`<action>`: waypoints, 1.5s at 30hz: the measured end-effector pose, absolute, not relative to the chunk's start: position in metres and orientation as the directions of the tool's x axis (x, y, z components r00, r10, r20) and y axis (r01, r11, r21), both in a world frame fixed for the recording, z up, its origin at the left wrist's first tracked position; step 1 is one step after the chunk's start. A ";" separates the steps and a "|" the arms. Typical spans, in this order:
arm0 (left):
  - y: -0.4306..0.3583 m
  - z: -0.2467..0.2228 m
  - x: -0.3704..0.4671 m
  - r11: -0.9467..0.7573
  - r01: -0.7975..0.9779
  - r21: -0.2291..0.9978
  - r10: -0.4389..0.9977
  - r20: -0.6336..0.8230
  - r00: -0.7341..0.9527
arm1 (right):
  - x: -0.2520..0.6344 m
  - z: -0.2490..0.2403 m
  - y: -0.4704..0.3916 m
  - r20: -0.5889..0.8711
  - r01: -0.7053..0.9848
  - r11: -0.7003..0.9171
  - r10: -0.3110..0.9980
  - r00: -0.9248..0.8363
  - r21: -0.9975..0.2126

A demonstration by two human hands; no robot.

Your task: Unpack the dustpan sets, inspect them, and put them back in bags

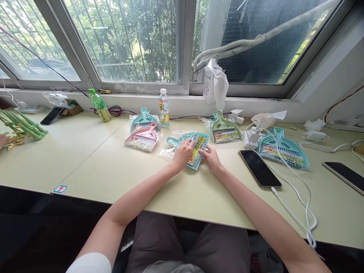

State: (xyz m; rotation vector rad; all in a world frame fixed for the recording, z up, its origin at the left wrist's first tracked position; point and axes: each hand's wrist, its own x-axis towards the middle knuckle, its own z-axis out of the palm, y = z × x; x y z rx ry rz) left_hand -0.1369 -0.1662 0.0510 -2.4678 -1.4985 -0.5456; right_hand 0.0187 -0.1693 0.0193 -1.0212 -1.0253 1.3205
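A teal dustpan and brush set [196, 161] in a clear plastic bag lies on the table in front of me, its handle pointing left and its yellow printed card facing up. My left hand [183, 154] is on its middle, fingers bent over the bag and card. Around the right edge of the card, my right hand [212, 158] is closed, thumb on top. To the left, a bagged pink dustpan set [144, 138] overlaps a bagged teal set [144, 119]. A bagged green dustpan set [226, 129] lies behind my right hand, and another teal set [281, 149] farther right.
Right of my hands lie a phone [260, 168], its white charging cable [308, 212], a power adapter [252, 137] and a second phone [347, 175]. Along the window stand a clear-labelled bottle [164, 108] and a green bottle [99, 106]. Green stalks [25, 125] and another person's hand [3, 140] are far left.
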 end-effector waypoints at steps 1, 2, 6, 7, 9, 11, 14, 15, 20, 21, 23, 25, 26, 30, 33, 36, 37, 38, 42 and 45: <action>-0.167 0.052 -0.137 -0.466 0.884 0.014 0.812 0.402 0.422 | 0.019 0.019 -0.169 -0.001 -0.245 -0.001 1.000 -0.001 -0.969; -0.167 0.052 -0.137 -0.468 0.883 0.010 0.813 0.395 0.427 | 0.019 0.020 -0.169 0.000 -0.241 0.000 1.000 0.000 -0.971; -0.167 0.054 -0.138 -0.477 0.879 -0.014 0.798 0.412 0.440 | 0.018 0.021 -0.171 0.002 -0.222 -0.001 1.000 -0.013 -0.975; -0.167 0.054 -0.138 -0.478 0.878 -0.016 0.792 0.425 0.438 | 0.018 0.022 -0.171 0.003 -0.220 0.000 1.000 -0.014 -0.976; -0.166 0.054 -0.138 -0.486 0.874 -0.004 0.781 0.448 0.436 | 0.017 0.022 -0.172 0.003 -0.216 0.000 1.000 -0.013 -0.976; -0.166 0.055 -0.139 -0.496 0.868 0.016 0.779 0.451 0.436 | 0.017 0.023 -0.172 0.004 -0.209 0.000 1.000 -0.020 -0.978; -0.166 0.056 -0.141 -0.485 0.874 0.027 0.789 0.444 0.424 | 0.016 0.024 -0.173 0.007 -0.201 0.000 0.999 -0.034 -0.980; -0.166 0.056 -0.141 -0.478 0.878 0.026 0.791 0.447 0.418 | 0.016 0.025 -0.173 0.008 -0.201 0.000 0.999 -0.036 -0.980; -0.167 0.059 -0.142 -0.469 0.881 0.055 0.780 0.495 0.384 | 0.015 0.026 -0.174 0.002 -0.202 -0.005 0.999 -0.035 -0.979; -0.167 0.059 -0.142 -0.472 0.880 0.060 0.776 0.501 0.383 | 0.015 0.026 -0.174 0.001 -0.201 -0.006 0.999 -0.035 -0.979; -0.169 0.061 -0.142 -0.475 0.879 0.044 0.773 0.498 0.393 | 0.015 0.026 -0.174 -0.001 -0.201 -0.009 0.999 -0.036 -0.979; -0.171 0.064 -0.141 -0.466 0.885 -0.005 0.777 0.476 0.412 | 0.015 0.026 -0.174 -0.004 -0.201 -0.012 0.999 -0.038 -0.980; -0.172 0.065 -0.140 -0.457 0.889 -0.038 0.781 0.462 0.421 | 0.015 0.026 -0.174 -0.006 -0.200 -0.014 0.999 -0.040 -0.980; -0.181 0.071 -0.135 -0.412 0.895 -0.172 0.796 0.409 0.445 | 0.015 0.027 -0.174 -0.006 -0.199 -0.015 0.999 -0.045 -0.980; -0.187 0.075 -0.131 -0.389 0.895 -0.218 0.819 0.361 0.445 | 0.015 0.027 -0.174 -0.008 -0.205 -0.018 0.999 -0.050 -0.979; -0.191 0.079 -0.128 -0.378 0.891 -0.252 0.833 0.328 0.446 | 0.015 0.027 -0.174 -0.014 -0.209 -0.023 0.999 -0.042 -0.978; -0.192 0.079 -0.127 -0.377 0.887 -0.268 0.830 0.326 0.451 | 0.015 0.028 -0.174 -0.016 -0.209 -0.024 0.999 -0.041 -0.978; -0.193 0.079 -0.127 -0.377 0.881 -0.287 0.824 0.330 0.460 | 0.015 0.028 -0.174 -0.017 -0.209 -0.026 0.999 -0.041 -0.978; -0.194 0.076 -0.126 -0.378 0.851 -0.365 0.784 0.362 0.504 | 0.015 0.029 -0.175 -0.017 -0.213 -0.025 0.999 -0.039 -0.977; -0.196 0.072 -0.125 -0.389 0.842 -0.373 0.765 0.378 0.521 | 0.016 0.029 -0.175 -0.016 -0.219 -0.021 0.999 -0.029 -0.976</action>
